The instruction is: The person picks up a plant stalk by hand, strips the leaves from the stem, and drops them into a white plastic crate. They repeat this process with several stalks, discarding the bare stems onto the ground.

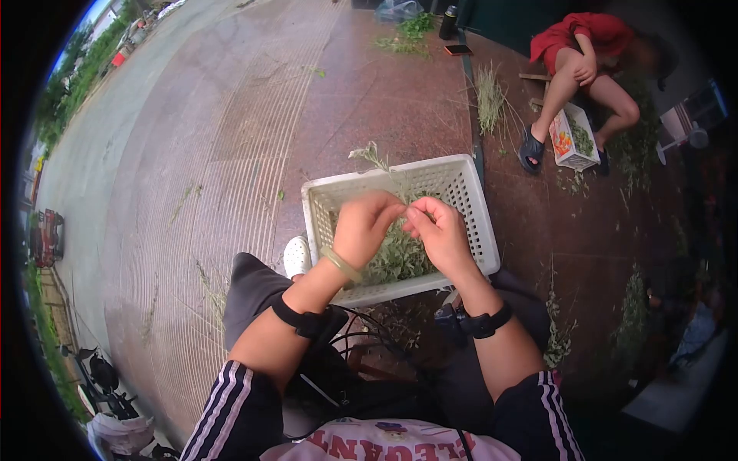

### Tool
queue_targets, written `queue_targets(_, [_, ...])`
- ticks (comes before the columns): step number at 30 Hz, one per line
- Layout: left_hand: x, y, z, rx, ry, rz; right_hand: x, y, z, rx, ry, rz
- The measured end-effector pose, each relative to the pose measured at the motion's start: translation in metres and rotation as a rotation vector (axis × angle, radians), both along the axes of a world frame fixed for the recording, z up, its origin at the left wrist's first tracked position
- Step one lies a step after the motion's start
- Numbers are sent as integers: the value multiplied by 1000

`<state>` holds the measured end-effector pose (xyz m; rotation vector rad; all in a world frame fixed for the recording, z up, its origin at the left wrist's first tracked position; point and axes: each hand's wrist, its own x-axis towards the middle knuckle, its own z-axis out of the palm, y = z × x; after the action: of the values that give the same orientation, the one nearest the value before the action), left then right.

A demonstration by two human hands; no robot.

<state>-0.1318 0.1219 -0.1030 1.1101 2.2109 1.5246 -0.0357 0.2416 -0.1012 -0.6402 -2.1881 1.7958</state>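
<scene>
Both of my hands meet above a white plastic basket [396, 292] that holds a heap of green leafy sprigs [400, 257]. My left hand [369, 219] is closed, its fingers pinched around a thin plant stem; a leafy tip [370, 155] sticks out beyond it over the far rim. Beside it, my right hand [437, 227] pinches at the same spot, fingertips nearly touching the left ones. What lies between the right fingertips is too small to make out.
Another person in red [592, 46] sits at the upper right beside a small white crate [575, 142] of greens. A plant bundle [490, 100], a phone [458, 50], a dark bottle [448, 23] and a plastic bag [398, 10] lie or stand farther off.
</scene>
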Motion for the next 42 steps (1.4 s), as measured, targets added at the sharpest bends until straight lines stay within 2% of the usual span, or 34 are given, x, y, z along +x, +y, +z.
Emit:
queue_targets(7, [-3, -1, 1, 36, 242, -23, -2, -2, 4, 93, -62, -14])
queue_targets(10, [-2, -1, 5, 12, 271, 27, -2, -4, 13, 141, -62, -33])
queue_targets(13, [-19, -8, 7, -71, 287, 198, 0, 18, 2, 5, 27, -167])
queue_targets(16, [-32, -17, 2, -234, 159, 127, 7, 35, 8, -193, 17, -191])
queue_targets(20, [-24, -14, -21, -122, 168, -8, 5, 27, 1, -194, 71, -144])
queue_targets(24, [-20, -13, -9, -180, 22, -26, 3, 20, 3, -166, 43, -112])
queue_targets(27, [-18, -10, 7, -305, 17, 14, 1, 17, 4, -157, 25, -83])
queue_targets(30, [-19, -8, 6, -175, -57, -8, 1, 14, 2, -138, 28, -63])
queue_targets(33, [-12, 1, -7, 281, -385, 1, 0, 4, -1, -158, 21, -27])
queue_targets(36, [-19, -5, -11, 183, -497, -51, -2, -8, 1, -188, -36, 13])
queue_targets(39, [-17, -3, -9, 330, -608, -82, -4, -10, -6, -127, 4, 66])
queue_targets(42, [-14, -2, -3, 364, -629, -101, -3, -9, -7, -73, 88, -1])
